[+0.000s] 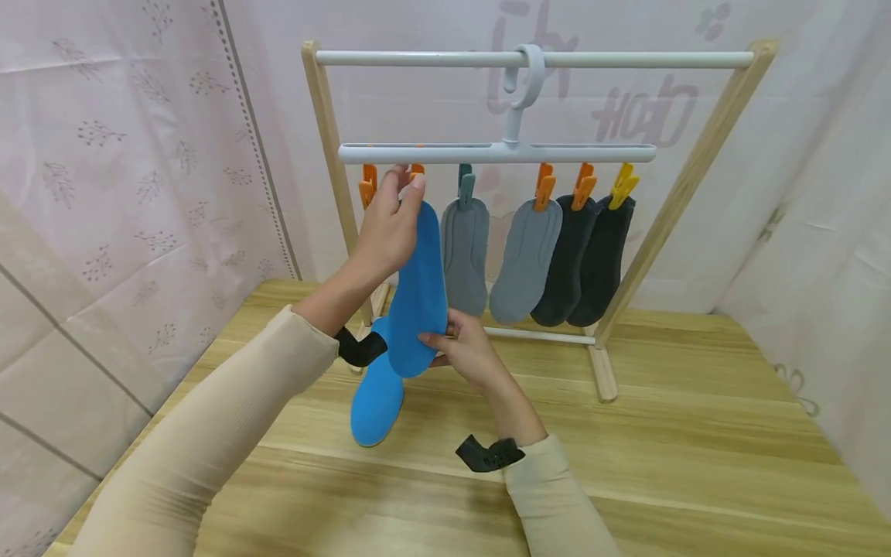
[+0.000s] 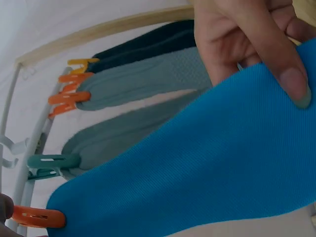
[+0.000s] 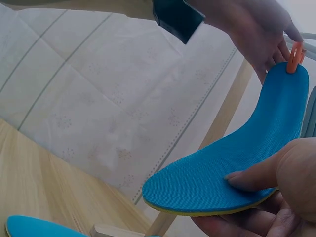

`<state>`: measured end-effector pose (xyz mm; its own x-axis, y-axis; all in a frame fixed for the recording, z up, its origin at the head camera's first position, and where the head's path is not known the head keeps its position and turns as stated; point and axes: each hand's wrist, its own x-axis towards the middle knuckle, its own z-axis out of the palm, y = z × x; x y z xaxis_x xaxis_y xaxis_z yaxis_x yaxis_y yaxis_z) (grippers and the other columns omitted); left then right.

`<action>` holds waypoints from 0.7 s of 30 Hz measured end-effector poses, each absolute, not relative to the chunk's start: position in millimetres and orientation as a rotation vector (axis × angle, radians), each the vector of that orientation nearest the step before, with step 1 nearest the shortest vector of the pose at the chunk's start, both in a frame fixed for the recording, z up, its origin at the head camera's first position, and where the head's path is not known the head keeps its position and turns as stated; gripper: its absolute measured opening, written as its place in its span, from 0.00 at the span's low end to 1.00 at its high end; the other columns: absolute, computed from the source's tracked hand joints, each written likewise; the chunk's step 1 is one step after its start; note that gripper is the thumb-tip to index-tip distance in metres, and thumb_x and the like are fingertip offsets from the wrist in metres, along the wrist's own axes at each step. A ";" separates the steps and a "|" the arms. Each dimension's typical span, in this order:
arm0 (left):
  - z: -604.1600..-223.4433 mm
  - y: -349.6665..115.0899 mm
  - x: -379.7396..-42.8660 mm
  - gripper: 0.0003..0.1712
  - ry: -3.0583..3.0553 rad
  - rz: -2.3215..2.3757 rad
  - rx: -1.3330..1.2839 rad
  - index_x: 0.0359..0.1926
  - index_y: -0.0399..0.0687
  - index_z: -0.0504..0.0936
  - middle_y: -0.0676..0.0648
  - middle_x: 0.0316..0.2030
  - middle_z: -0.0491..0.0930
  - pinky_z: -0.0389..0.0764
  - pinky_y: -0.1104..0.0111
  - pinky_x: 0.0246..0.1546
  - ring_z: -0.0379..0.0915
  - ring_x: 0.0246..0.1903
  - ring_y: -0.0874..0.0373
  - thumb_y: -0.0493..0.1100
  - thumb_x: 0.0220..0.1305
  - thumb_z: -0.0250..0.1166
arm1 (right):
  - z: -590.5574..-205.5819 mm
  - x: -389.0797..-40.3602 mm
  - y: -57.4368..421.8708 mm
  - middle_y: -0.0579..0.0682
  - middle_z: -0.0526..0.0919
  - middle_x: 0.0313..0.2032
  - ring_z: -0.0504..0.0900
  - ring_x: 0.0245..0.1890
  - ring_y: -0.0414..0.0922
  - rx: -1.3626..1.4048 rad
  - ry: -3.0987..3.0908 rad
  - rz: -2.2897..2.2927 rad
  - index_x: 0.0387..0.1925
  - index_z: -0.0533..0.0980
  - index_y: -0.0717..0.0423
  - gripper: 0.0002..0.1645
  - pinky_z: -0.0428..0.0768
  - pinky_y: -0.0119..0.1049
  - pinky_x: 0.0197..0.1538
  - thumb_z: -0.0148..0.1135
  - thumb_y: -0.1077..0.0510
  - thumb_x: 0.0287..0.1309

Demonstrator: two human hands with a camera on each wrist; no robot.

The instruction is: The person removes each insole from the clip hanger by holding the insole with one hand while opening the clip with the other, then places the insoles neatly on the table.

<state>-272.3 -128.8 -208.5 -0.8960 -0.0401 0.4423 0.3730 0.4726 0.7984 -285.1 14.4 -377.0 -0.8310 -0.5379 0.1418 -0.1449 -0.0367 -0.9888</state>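
Right fingers (image 3: 237,223) beneath the blue insole (image 3: 242,155), thumb (image 3: 256,177) on top

On the pale cloth (image 1: 431,23) behind the rack (image 1: 685,186), we see faint pink lettering (image 1: 643,114). We can make out what look like an H and an O; the rest, including larger strokes (image 1: 542,25) by the hanger's hook (image 1: 533,73), we cannot read.

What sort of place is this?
Probably a small indoor setup for practising hand work, though I can't be certain: a wood-grain tabletop, patterned sheeting hanging around it, and a wooden-legged rack where insoles hang from clips.
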 end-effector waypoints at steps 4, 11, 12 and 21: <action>-211.0 -131.7 -279.4 0.32 -2.299 -1.403 -0.309 0.79 0.45 0.53 0.44 0.74 0.66 0.67 0.56 0.75 0.62 0.74 0.52 0.54 0.83 0.40 | -375.9 -283.5 14.0 0.69 0.80 0.57 0.84 0.56 0.61 -0.737 1.960 -1.947 0.66 0.70 0.61 0.26 0.88 0.49 0.51 0.60 0.67 0.68; -214.5 -137.4 -290.3 0.28 -2.238 -1.398 -0.375 0.73 0.41 0.63 0.40 0.59 0.81 0.76 0.60 0.66 0.75 0.62 0.50 0.51 0.83 0.43 | -375.3 -281.7 12.6 0.70 0.80 0.56 0.86 0.53 0.58 -0.750 1.971 -1.933 0.67 0.69 0.61 0.27 0.88 0.47 0.50 0.60 0.66 0.68; -214.4 -138.0 -291.7 0.27 -2.231 -1.399 -0.381 0.73 0.41 0.64 0.39 0.58 0.81 0.77 0.60 0.64 0.76 0.59 0.50 0.51 0.82 0.44 | -375.3 -281.8 12.4 0.70 0.81 0.56 0.86 0.53 0.57 -0.748 1.969 -1.936 0.67 0.69 0.61 0.27 0.88 0.47 0.50 0.60 0.66 0.68; -214.2 -141.4 -297.1 0.25 -2.222 -1.461 -0.395 0.69 0.43 0.70 0.39 0.54 0.82 0.78 0.59 0.64 0.77 0.59 0.50 0.51 0.81 0.48 | -376.7 -282.9 13.0 0.71 0.81 0.53 0.88 0.48 0.53 -0.739 1.984 -1.939 0.66 0.70 0.63 0.26 0.89 0.47 0.48 0.60 0.66 0.68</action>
